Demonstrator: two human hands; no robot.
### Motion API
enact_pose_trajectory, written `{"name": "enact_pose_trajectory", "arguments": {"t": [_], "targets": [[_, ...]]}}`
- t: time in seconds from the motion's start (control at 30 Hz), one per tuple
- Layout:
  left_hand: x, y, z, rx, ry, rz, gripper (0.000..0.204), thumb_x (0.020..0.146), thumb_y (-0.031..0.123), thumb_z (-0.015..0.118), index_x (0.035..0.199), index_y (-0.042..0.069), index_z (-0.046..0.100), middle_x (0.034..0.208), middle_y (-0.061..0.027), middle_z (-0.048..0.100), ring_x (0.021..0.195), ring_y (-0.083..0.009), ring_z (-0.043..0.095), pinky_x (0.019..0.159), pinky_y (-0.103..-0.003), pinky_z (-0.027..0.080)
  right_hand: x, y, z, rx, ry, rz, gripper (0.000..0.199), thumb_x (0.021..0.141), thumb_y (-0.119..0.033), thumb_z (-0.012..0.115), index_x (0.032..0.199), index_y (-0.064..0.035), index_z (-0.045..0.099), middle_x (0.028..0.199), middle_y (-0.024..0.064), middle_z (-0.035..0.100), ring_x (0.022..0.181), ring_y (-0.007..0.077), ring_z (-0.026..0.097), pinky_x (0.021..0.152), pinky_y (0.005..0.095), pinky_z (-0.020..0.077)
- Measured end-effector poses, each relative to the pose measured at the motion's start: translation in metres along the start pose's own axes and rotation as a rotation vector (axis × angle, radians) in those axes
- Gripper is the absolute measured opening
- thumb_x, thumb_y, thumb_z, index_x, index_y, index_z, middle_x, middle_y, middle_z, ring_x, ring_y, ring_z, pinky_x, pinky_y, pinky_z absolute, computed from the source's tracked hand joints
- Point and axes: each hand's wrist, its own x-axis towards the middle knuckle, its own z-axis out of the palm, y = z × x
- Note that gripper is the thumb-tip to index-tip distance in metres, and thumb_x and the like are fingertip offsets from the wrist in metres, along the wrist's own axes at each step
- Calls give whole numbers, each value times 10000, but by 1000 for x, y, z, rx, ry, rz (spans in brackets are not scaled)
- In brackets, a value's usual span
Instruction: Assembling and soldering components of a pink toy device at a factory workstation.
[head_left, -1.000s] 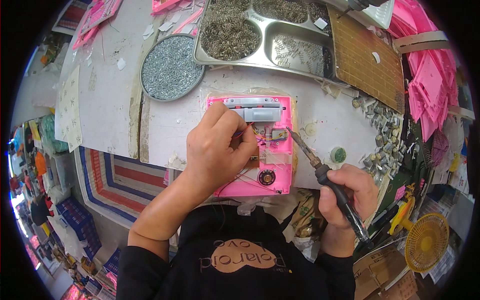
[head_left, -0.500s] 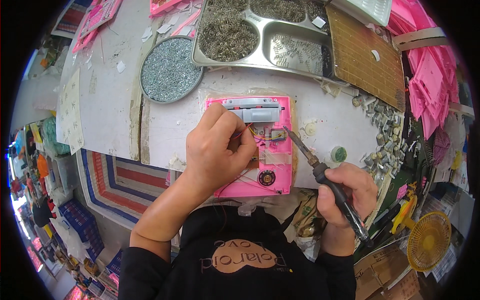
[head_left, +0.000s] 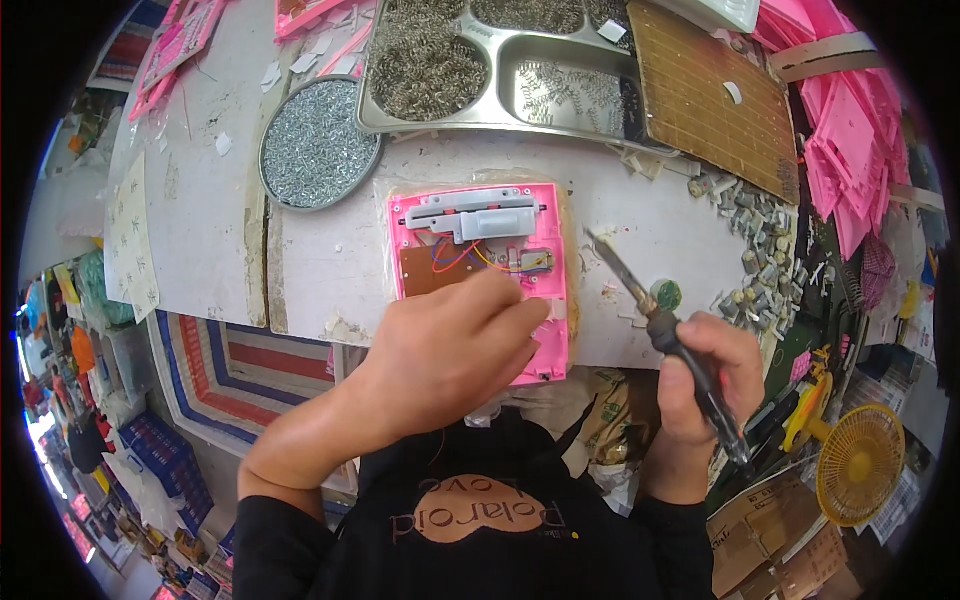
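Observation:
A pink plastic casing (head_left: pixel 556 340) lies with its inside facing up on the table before me. It holds a grey slotted part (head_left: pixel 490 222), a brown circuit board (head_left: pixel 428 268), loose coloured wires (head_left: pixel 462 252) and a small metal-cased part (head_left: pixel 537 262). My left hand (head_left: pixel 455 345) is closed in a pinch over the casing's near half, hiding what lies beneath; anything between its fingertips is out of sight. In my right hand (head_left: pixel 715 375) is a soldering iron (head_left: pixel 662 325), its tip pointing far left, just right of the casing and apart from it.
Beyond the casing stand a metal compartment tray (head_left: pixel 480 100) of springs and a round dish (head_left: pixel 322 205) of screws. A brown board (head_left: pixel 710 110) and scattered small metal parts (head_left: pixel 770 260) lie right. A small green-filled tub (head_left: pixel 666 293) sits near the iron. A yellow fan (head_left: pixel 860 465) stands lower right.
My left hand has moved nearer to me over the casing, uncovering the wires and brown board and covering the round speaker. The soldering iron's tip has drawn away rightward from the casing.

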Motion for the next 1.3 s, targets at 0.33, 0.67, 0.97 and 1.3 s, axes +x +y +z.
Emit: {"name": "enact_pose_trajectory", "arguments": {"t": [0.33,0.67,0.97,1.3], "targets": [[2,-16,2,-527,-165,-353,86,835,34,728,911,25,690,818,-94,661,676,-202,657,575,-311,513,-5,8,51,8,-84,-46,547,746,29,792,1260,-40,620,988,133,697,854,249,687,821,380,551],[2,-15,-2,-552,-172,-487,105,847,50,750,911,-4,688,682,-73,637,564,-124,589,531,-285,471,1,13,85,95,-25,11,630,740,168,708,1313,-43,554,1040,132,592,819,184,659,702,275,547],[4,-11,-1,-555,-140,-464,94,855,52,744,908,-1,688,710,-72,646,578,-123,597,538,-279,473,-1,11,88,89,32,-13,625,709,157,728,1283,-60,611,1101,171,613,822,211,659,754,308,555],[3,-14,2,-598,-125,-471,103,848,55,740,923,4,689,788,-103,661,668,-182,642,615,-311,514,0,15,79,-79,-32,-157,551,763,78,746,1275,-25,569,1018,147,606,813,195,627,797,325,532]]}}
